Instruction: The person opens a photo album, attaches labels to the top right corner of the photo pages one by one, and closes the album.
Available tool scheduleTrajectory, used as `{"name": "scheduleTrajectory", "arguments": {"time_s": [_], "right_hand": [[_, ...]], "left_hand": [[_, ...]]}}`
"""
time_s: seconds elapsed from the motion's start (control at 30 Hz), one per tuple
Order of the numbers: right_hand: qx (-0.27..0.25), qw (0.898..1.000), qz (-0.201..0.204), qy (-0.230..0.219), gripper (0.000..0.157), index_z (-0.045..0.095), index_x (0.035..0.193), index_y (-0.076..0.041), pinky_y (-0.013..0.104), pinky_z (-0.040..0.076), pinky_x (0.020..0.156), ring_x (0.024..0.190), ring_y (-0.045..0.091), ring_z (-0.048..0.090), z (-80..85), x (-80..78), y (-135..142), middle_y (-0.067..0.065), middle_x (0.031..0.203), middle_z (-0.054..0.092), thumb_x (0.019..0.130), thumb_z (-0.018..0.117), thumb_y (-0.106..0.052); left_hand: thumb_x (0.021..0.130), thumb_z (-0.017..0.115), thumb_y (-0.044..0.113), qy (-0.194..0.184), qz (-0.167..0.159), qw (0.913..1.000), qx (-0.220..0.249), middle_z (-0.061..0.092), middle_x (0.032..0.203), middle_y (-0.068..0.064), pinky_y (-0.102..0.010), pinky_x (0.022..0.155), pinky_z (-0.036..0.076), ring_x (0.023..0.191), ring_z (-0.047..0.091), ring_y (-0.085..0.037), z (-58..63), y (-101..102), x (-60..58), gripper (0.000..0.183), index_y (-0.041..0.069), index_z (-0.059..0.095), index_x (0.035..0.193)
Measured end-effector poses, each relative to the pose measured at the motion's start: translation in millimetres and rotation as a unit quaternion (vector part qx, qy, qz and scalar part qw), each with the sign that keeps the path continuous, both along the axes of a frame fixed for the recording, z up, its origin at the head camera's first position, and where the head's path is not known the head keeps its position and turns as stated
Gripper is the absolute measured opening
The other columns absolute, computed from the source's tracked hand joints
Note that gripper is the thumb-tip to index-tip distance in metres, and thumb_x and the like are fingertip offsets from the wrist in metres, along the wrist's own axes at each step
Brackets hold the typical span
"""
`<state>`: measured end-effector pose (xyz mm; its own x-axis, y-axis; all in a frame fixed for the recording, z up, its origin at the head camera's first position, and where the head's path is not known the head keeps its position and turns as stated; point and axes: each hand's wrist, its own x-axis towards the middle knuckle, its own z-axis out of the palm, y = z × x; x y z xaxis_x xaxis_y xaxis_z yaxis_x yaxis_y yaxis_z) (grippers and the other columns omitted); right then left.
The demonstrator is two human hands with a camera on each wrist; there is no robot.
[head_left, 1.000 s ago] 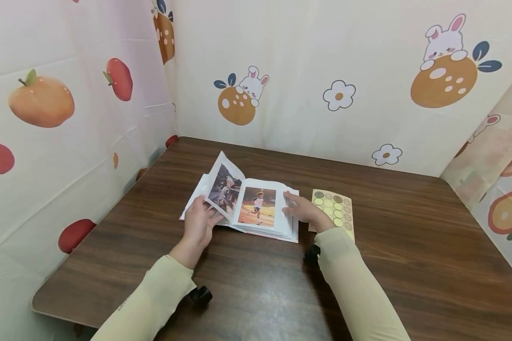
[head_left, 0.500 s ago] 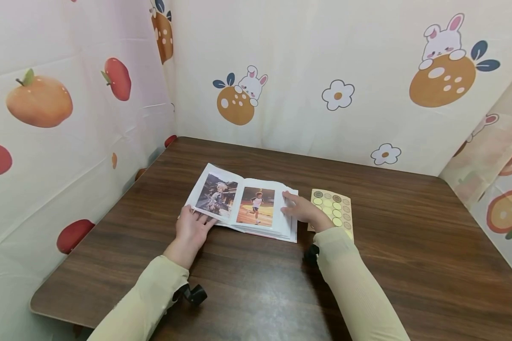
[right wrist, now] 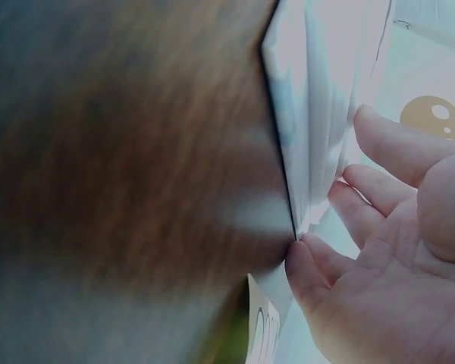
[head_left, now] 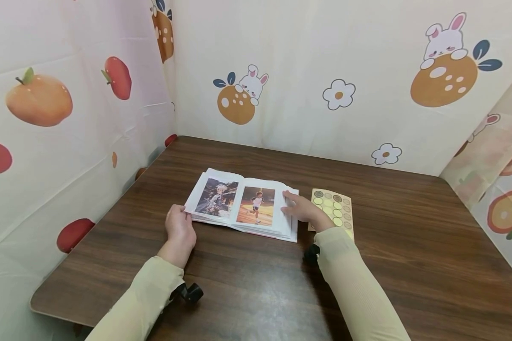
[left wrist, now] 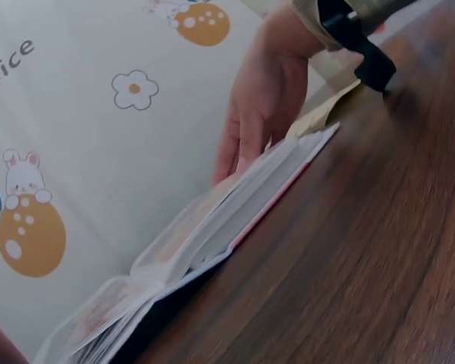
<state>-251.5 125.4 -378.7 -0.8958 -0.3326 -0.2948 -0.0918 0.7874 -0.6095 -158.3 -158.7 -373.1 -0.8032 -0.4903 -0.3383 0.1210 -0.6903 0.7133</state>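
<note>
A photo album (head_left: 234, 179) lies spread on the dark wooden table. Its left page carries a picture of a light-haired figure (head_left: 217, 198), its right page a picture of a running child (head_left: 256, 206). My left hand (head_left: 181, 232) holds the album's left edge near the front corner; the left wrist view shows barely any of it. On the opposite side my right hand (head_left: 304, 208) rests its relaxed fingertips on the right page and its edge. Thumb and fingers (right wrist: 390, 148) touch the page edges in the right wrist view.
Right of the album lies a yellow sheet of round stickers (head_left: 338, 208), partly covered by the right hand and sleeve. Printed curtains (head_left: 298, 132) stand behind and beside the wooden table (head_left: 247, 270). Black wrist cameras (head_left: 193, 293) hang below both sleeves.
The raised left page has come down flat on the album's left side. My left hand has moved left and slightly nearer, to the album's left edge. The right hand has stayed in place.
</note>
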Motion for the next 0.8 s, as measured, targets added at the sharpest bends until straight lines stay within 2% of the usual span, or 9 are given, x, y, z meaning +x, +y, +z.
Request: {"name": "scheduleTrajectory", "arguments": {"time_s": [0.1, 0.13, 0.17, 0.33, 0.47, 0.6, 0.8], "right_hand": [[-0.013, 1.0, -0.018, 0.019, 0.058, 0.035, 0.144, -0.009, 0.049, 0.018, 0.108, 0.136, 0.035, 0.02, -0.9, -0.8, 0, 0.017, 0.148, 0.028, 0.092, 0.058, -0.022], [-0.021, 0.999, -0.029, 0.026, 0.057, 0.038, 0.142, -0.008, 0.049, 0.02, 0.108, 0.135, 0.035, 0.023, -0.7, -0.5, 0, 0.018, 0.147, 0.03, 0.092, 0.06, -0.021], [-0.029, 0.998, -0.04, 0.035, 0.055, 0.042, 0.14, -0.007, 0.049, 0.023, 0.107, 0.134, 0.035, 0.026, -0.8, -0.4, 0, 0.018, 0.145, 0.034, 0.091, 0.061, -0.02], [-0.069, 0.992, -0.091, 0.061, 0.046, 0.051, 0.132, -0.004, 0.047, 0.036, 0.098, 0.123, 0.034, 0.042, 1.3, 2.0, 0, 0.019, 0.134, 0.048, 0.09, 0.061, -0.019], [-0.101, 0.983, -0.137, 0.067, 0.04, 0.052, 0.129, -0.003, 0.045, 0.043, 0.092, 0.113, 0.033, 0.05, 3.1, 2.8, 4, 0.02, 0.124, 0.054, 0.091, 0.057, -0.016], [-0.131, 0.97, -0.195, 0.063, 0.036, 0.054, 0.125, -0.002, 0.045, 0.042, 0.092, 0.111, 0.032, 0.049, 6.6, 4.3, 8, 0.019, 0.123, 0.052, 0.091, 0.052, -0.014], [-0.159, 0.955, -0.245, 0.048, 0.035, 0.054, 0.125, -0.004, 0.044, 0.041, 0.093, 0.111, 0.031, 0.048, 8.8, 6.8, 16, 0.015, 0.125, 0.051, 0.092, 0.051, -0.017]], "left_hand": [[0.086, 0.032, -0.003, -0.02, 0.042, 0.9948, -0.09, 0.026, 0.143, -0.013, -0.019, 0.104, 0.019, 0.131, 0.022, -0.015, 0.4, 2, 0.6, 0.044, -0.004, 0.037, 0.13], [0.086, 0.034, -0.003, -0.023, 0.048, 0.9915, -0.119, 0.024, 0.145, -0.012, -0.019, 0.105, 0.019, 0.133, 0.02, -0.016, 1.1, 3, 1.4, 0.052, -0.001, 0.032, 0.137], [0.086, 0.036, -0.003, -0.026, 0.048, 0.9882, -0.143, 0.015, 0.15, -0.009, -0.02, 0.106, 0.017, 0.135, 0.015, -0.016, 2.2, 4, 3.0, 0.06, 0.003, 0.023, 0.144], [0.083, 0.041, -0.008, 0.011, 0.056, 0.9711, -0.232, 0.025, 0.141, -0.008, -0.026, 0.106, 0.022, 0.13, 0.023, -0.018, 8.4, 18, 5.2, 0.056, 0.003, 0.034, 0.137], [0.084, 0.04, -0.009, 0.054, 0.038, 0.9609, -0.269, 0.036, 0.134, -0.01, -0.031, 0.1, 0.03, 0.123, 0.034, -0.021, 13.2, 31, 4.3, 0.051, 0.002, 0.039, 0.133], [0.087, 0.039, -0.009, 0.09, 0.001, 0.9587, -0.27, 0.044, 0.125, -0.014, -0.032, 0.094, 0.036, 0.112, 0.045, -0.024, 16.7, 42, 1.5, 0.043, 0.0, 0.04, 0.129], [0.087, 0.044, -0.007, 0.083, -0.064, 0.9592, -0.263, 0.05, 0.119, -0.018, -0.025, 0.081, 0.043, 0.104, 0.052, -0.027, 18.1, 55, -5.2, 0.038, -0.003, 0.046, 0.124]]}}
